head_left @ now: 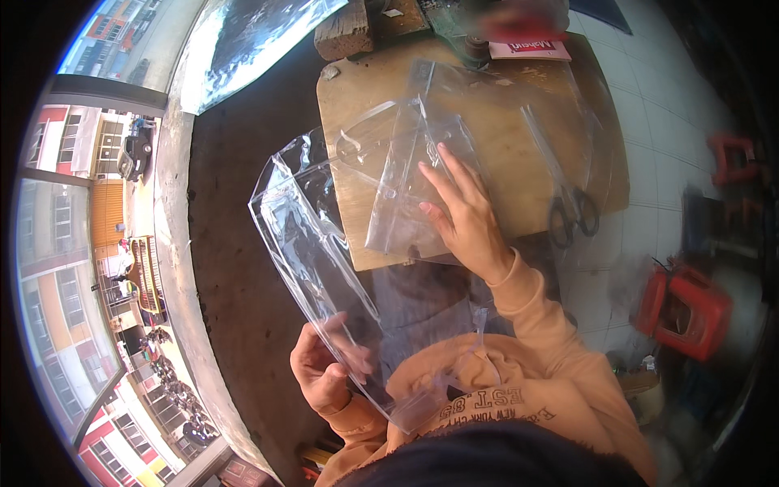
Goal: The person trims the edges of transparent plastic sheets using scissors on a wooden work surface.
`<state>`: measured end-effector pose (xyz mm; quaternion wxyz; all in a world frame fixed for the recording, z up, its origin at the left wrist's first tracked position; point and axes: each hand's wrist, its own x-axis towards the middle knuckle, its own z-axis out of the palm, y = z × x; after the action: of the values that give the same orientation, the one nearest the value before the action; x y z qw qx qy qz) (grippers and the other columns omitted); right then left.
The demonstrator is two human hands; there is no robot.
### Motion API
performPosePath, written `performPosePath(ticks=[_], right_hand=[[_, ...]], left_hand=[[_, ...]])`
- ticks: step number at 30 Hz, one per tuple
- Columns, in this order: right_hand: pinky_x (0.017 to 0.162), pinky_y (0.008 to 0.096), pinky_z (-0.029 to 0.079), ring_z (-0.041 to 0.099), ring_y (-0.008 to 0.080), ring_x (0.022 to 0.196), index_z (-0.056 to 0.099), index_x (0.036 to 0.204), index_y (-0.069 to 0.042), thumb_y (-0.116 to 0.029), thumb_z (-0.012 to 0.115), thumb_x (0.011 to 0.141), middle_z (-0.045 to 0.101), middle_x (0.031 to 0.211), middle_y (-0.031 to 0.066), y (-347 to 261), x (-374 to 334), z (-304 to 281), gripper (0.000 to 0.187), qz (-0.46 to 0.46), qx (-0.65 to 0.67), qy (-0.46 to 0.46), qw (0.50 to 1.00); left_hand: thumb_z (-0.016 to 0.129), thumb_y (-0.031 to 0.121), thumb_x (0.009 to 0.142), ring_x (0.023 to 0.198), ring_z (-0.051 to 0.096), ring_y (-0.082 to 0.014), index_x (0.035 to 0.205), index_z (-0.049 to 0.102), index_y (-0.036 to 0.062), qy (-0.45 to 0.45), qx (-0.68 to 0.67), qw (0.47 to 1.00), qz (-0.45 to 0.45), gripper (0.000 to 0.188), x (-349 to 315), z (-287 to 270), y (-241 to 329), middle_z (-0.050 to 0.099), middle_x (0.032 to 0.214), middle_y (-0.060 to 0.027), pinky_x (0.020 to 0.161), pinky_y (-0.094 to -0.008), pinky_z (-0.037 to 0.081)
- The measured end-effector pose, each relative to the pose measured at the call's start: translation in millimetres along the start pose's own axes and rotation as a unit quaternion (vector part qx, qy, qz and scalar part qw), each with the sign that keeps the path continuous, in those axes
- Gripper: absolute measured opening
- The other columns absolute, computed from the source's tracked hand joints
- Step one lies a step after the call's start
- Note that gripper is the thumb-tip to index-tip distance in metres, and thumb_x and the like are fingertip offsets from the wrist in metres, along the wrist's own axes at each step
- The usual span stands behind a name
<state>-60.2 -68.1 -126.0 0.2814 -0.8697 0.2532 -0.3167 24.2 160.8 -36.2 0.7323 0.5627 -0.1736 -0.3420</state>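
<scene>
Past the glass at far left stand buildings (57, 235) in red, white and yellow, with 1 dark car (136, 154) near them, and a pale concrete ledge (180, 243) runs alongside. Next comes a boxy clear plastic cover (304, 235), its upper end over the left part of a wooden tabletop (353, 93) and its long body slanting down beyond the table edge toward the person's chest. At its lower left edge, the left hand (320, 365) is half curled, with fingers showing through the clear film; how firmly it grips, I cannot tell. A wooden block (344, 32) sits at the table's upper left corner. On the tabletop, a flat clear strip (388, 203) lies tilted under the cover's right side. The right hand (471, 223) is open, fingers spread over the clear plastic and closed around nothing. To its right, 1 pair of scissors (558, 178) with dark handles lies near the table's right side. Farther right, 1 red plastic stool-like object (686, 312) stands on pale floor tiles (641, 134).
</scene>
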Motion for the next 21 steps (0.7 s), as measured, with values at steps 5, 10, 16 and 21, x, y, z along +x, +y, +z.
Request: performPosePath(ticks=[5,10,16,21], right_hand=[[0.070,0.0317,0.057,0.060,0.0231,0.095,0.052,0.114,0.003,-0.030,0.064,0.085,0.047,0.116,0.0183,-63,-9,-114,0.045,0.111,0.446,-0.103,0.882],[0.083,0.0375,0.055,0.054,0.0247,0.106,0.050,0.103,0.004,-0.022,0.075,0.076,0.043,0.115,0.0181,-88,-30,-150,0.045,0.163,0.443,-0.024,0.881],[0.090,0.0355,0.051,0.048,0.0239,0.114,0.053,0.093,0.006,-0.004,0.069,0.076,0.042,0.119,0.0180,-67,-44,-155,0.025,0.223,0.534,-0.036,0.814],[0.089,0.0326,0.050,0.047,0.0252,0.116,0.054,0.086,0.007,0.001,0.059,0.079,0.044,0.120,0.0199,-62,-47,-151,0.011,0.241,0.541,-0.012,0.806]], left_hand=[[0.082,0.023,0.067,0.073,0.058,-0.0124,0.113,0.043,-0.0052,-0.096,-0.067,0.992,0.053,0.066,46,91,3,0.060,0.083,-0.0095,0.065,-0.0245,0.046],[0.083,0.012,0.065,0.076,0.047,-0.0071,0.117,0.039,0.0034,-0.218,-0.069,0.973,0.016,0.069,58,140,-13,0.049,0.087,-0.0003,0.062,-0.0188,0.041],[0.082,0.009,0.065,0.074,0.045,-0.0066,0.116,0.040,0.0040,-0.219,-0.046,0.975,0.010,0.066,57,150,-25,0.047,0.086,-0.0004,0.062,-0.0190,0.041],[0.074,0.001,0.069,0.074,0.044,-0.0064,0.114,0.042,0.0031,-0.224,0.013,0.974,0.014,0.054,60,149,-26,0.048,0.087,-0.0013,0.062,-0.0192,0.042]])
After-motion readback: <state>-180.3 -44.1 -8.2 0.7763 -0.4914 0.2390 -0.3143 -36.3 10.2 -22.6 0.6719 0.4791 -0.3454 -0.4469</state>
